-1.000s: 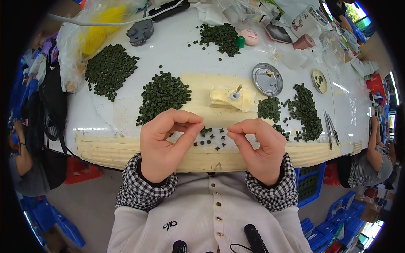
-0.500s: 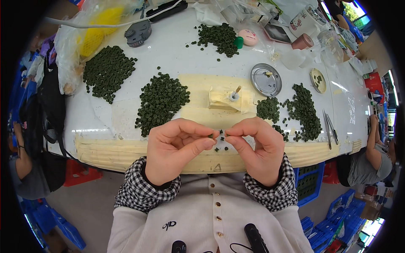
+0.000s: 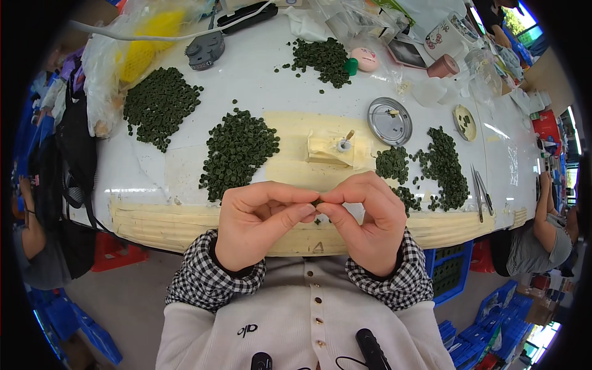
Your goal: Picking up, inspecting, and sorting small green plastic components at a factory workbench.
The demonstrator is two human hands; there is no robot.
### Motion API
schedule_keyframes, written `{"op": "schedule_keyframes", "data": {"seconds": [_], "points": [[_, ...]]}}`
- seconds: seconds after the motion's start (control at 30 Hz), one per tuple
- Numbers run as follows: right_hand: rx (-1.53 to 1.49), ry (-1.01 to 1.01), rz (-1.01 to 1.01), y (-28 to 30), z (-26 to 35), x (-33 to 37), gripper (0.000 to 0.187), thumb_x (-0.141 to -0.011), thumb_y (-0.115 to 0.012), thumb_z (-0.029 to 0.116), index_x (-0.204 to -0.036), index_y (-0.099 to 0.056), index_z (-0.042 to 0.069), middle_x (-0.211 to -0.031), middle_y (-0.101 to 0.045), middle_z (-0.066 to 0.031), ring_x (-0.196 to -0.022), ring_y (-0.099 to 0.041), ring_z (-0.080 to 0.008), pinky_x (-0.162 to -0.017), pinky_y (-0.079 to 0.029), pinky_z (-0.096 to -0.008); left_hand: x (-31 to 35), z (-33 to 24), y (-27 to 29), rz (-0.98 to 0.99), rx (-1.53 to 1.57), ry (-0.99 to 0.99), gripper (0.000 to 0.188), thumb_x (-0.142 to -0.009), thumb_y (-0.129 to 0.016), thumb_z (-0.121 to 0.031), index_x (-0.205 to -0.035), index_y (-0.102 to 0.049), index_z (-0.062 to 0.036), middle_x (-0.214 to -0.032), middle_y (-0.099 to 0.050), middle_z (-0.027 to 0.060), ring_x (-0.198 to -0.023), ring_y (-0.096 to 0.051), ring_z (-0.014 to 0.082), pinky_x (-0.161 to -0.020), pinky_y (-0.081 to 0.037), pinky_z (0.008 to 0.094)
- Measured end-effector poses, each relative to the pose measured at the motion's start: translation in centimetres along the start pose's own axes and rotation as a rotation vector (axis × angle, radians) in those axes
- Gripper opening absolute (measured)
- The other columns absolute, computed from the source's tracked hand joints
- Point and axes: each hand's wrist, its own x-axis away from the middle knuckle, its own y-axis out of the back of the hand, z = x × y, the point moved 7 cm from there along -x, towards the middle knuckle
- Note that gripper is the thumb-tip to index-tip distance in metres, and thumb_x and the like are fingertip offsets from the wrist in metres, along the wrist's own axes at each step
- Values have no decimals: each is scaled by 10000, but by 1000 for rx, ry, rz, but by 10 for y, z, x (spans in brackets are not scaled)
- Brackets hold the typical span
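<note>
In front of my chest, both hands meet at their fingertips. Thumb and forefinger of my left hand (image 3: 250, 225) pinch a small dark green piece (image 3: 316, 202), mostly covered by the fingers. My right hand (image 3: 373, 222) is closed in a pinch against the same piece; whether it holds a second tiny part cannot be made out. Loose dark green bits (image 3: 317, 221) lie on the table edge just below the fingertips. Beyond the hands stands a tape-wrapped block (image 3: 324, 148) holding a small white cup (image 3: 343, 145) with a stick in it.
Heaps of small green pieces lie left (image 3: 237, 151), far left (image 3: 161, 105), at the back (image 3: 322, 60) and right (image 3: 449, 172). A round metal lid (image 3: 390, 121), a yellowish dish (image 3: 464, 122) and tweezers (image 3: 477, 194) are on the right. Co-workers sit at both sides.
My right hand has moved left, closing the gap, so its fingertips now touch the piece in my left hand. My left hand has hardly moved.
</note>
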Motion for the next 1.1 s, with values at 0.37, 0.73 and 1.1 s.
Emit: {"op": "schedule_keyframes", "data": {"seconds": [0.37, 0.73, 1.1], "points": [[8, 48, -12, -2, 4, 1, 158, -758, -721, -53, -900, -678, 2, -837, -629, -96, -722, -634, -197, -624, -499, -267, -1, 5, 5, 17, 70, -17, 164, -826, -669, 93, -989, -661, 82, -977, -696, 159, -892, -682, 171, -822, -563, 271], [4, -31, -6, -3, -4, 3, 138, -759, -711, -47, -886, -674, -8, -837, -632, -91, -720, -620, -180, -648, -494, -262, 1, -11, 1, -45, -222, -211, 211, -775, -696, 121, -968, -695, 35, -966, -702, 132, -873, -677, 163, -781, -553, 260], [-102, -124, 24, -4, -7, 10, 174, -803, -682, -47, -976, -693, -25, -868, -645, -110, -735, -632, -162, -653, -501, -250, 4, -32, -7, -68, -640, -447, 235, -768, -686, 114, -970, -713, -4, -914, -708, 136, -820, -684, 192, -719, -545, 263]]}}
